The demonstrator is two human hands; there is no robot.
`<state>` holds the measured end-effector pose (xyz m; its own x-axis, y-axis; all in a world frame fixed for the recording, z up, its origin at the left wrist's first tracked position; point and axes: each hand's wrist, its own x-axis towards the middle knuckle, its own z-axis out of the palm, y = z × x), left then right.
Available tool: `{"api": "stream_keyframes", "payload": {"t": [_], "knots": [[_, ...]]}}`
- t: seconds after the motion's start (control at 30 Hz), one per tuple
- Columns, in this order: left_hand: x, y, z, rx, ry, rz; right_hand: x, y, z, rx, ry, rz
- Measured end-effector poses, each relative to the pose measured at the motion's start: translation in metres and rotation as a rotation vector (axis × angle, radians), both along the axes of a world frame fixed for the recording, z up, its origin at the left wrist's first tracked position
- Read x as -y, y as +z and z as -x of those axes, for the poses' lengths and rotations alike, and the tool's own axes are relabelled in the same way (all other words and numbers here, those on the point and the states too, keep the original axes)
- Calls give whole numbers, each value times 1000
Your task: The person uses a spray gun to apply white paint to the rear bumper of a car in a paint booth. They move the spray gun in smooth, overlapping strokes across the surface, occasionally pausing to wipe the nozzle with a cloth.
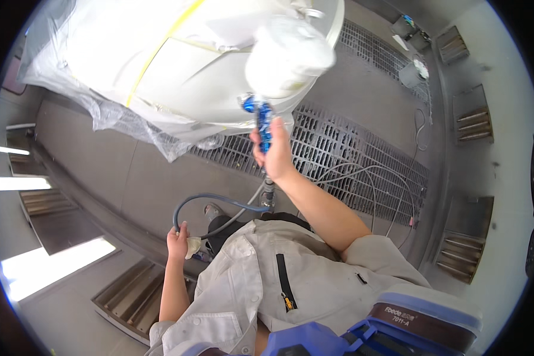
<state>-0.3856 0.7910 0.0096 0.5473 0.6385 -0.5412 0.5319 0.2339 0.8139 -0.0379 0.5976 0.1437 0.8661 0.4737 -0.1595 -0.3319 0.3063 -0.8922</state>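
A blue spray gun (262,121) with a big whitish cup (282,62) on top is in my right hand (279,151), fingers wrapped round its handle. Motion blurs the cup. The gun is held up in front of a white, rounded vehicle body (219,80), partly covered by clear plastic sheet (142,127) and yellow tape (151,59). From the fitting (269,191) below the handle, a blue-grey air hose (213,196) loops to my left hand (177,242), which is closed on it low at my left side. A pale crumpled cloth (193,247) shows by those fingers.
Metal floor grating (362,160) runs beneath the vehicle, with thin hoses (391,170) lying across it. A grey bin (412,74) stands at the far right. Louvred vents (460,255) line the walls; bright light panels (56,267) are at left. A respirator filter (427,317) fills the lower right.
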Motion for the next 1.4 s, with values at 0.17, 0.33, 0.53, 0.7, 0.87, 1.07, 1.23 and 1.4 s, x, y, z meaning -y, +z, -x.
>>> {"api": "stream_keyframes", "payload": {"t": [0.17, 0.33, 0.53, 0.7, 0.87, 1.07, 1.23, 1.4], "knots": [[28, 14, 22, -80, 20, -53, -7, -26, -12, -29, 311, -32], [73, 22, -18, -190, -258, -276, 60, -30, -41, -18, 96, 121], [99, 1, -21, -88, -303, -138, 72, -43, -40, 126, -457, 429], [67, -27, 37, -90, 181, 72, 8, -63, 0, -232, -36, 24], [39, -12, 78, -38, 253, 45, -43, -90, 20, -190, 387, -66], [63, -12, 48, -194, -25, -163, -4, -110, -6, -75, 227, 22], [84, -7, 35, -125, -33, -41, 26, -117, 3, 38, -254, 140], [76, 6, 43, -149, 106, -29, 24, -129, 26, -182, 56, -29]]}}
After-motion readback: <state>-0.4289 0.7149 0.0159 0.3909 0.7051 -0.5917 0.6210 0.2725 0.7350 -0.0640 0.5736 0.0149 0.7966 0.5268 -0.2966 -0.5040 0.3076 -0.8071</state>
